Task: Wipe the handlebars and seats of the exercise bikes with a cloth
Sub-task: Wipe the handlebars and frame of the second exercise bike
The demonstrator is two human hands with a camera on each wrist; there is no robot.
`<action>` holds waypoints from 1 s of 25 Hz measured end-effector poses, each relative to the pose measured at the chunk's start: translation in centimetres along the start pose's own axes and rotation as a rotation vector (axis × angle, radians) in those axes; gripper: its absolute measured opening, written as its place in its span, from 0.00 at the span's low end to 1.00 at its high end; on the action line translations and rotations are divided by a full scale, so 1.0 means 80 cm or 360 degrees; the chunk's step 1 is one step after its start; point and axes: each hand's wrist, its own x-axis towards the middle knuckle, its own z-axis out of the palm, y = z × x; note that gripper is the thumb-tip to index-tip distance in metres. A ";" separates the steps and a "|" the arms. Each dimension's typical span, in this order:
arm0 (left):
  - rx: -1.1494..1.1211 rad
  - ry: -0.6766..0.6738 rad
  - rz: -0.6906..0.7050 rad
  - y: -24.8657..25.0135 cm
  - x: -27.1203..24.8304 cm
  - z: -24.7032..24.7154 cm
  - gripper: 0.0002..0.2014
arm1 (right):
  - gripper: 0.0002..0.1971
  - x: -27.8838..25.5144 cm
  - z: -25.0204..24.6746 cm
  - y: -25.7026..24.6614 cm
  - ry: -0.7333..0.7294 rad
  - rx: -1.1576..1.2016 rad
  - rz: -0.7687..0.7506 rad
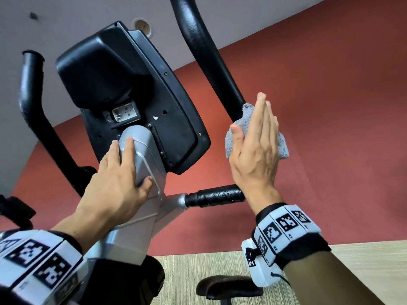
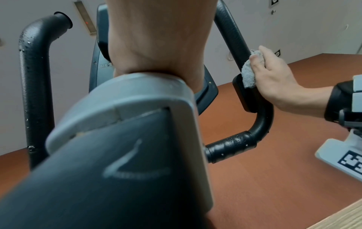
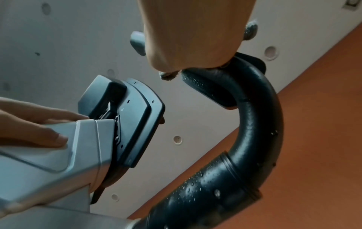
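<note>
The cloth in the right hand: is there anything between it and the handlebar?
Nothing visible. The right hand presses the grey cloth directly against the right handlebar, with no gap or object between them.

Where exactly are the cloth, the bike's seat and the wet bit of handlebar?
cloth [image 1: 231, 139], head view, grey edge left of the thumb.
seat [image 1: 222, 286], head view, dark top surface.
handlebar [image 1: 220, 194], head view, droplet-covered straight section.

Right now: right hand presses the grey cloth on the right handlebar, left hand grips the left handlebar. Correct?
One error. The left hand isn't on the left handlebar; it rests on the silver column under the console, as the head view shows. The rest holds: the right hand presses the grey cloth on the right handlebar.
</note>
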 end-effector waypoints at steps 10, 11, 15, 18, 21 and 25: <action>-0.0006 -0.0005 -0.0014 0.000 -0.001 -0.001 0.46 | 0.32 -0.026 0.004 0.038 -0.0025 -0.0332 -0.0144; -0.0006 -0.0003 -0.0012 0.000 -0.001 -0.001 0.46 | 0.33 -0.016 0.007 0.034 -0.0022 -0.0315 -0.0151; -0.0006 0.0010 0.0001 -0.004 0.003 0.005 0.47 | 0.33 -0.014 0.003 0.050 -0.0048 -0.0294 -0.0306; -0.0006 0.0008 -0.0006 -0.007 0.004 0.005 0.47 | 0.34 -0.043 -0.011 0.064 -0.0163 -0.0282 -0.0213; -0.0012 0.0002 -0.0010 -0.007 0.005 0.006 0.47 | 0.34 -0.021 -0.009 0.051 -0.0181 -0.0224 -0.0183; -0.0016 0.0031 -0.0007 -0.010 0.010 0.010 0.48 | 0.33 -0.028 -0.009 0.065 -0.0171 -0.0172 -0.0222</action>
